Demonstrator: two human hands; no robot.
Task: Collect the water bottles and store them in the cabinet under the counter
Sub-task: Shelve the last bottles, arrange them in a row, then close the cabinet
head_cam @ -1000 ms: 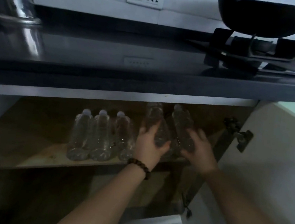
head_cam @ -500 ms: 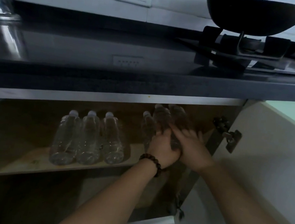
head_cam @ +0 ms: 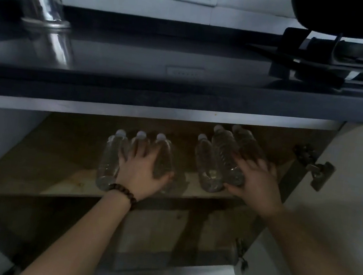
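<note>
Several clear water bottles with white caps stand on the wooden shelf of the open cabinet under the counter. A left group of three stands upright, and my left hand, with a bead bracelet, lies spread over its middle and right bottles. A right group of three leans back. My right hand is pressed against the two rightmost of these, fingers wrapped around their lower parts. The hands hide parts of the bottles.
The dark counter overhangs the cabinet opening. On it stand a shiny metal vessel at left and a stove with a black wok at right. The cabinet door hangs open on the right, hinge exposed. A lower shelf lies beneath.
My left hand has left the right group of bottles and moved left onto the left group. My right hand stays on the right bottles. The view has shifted right.
</note>
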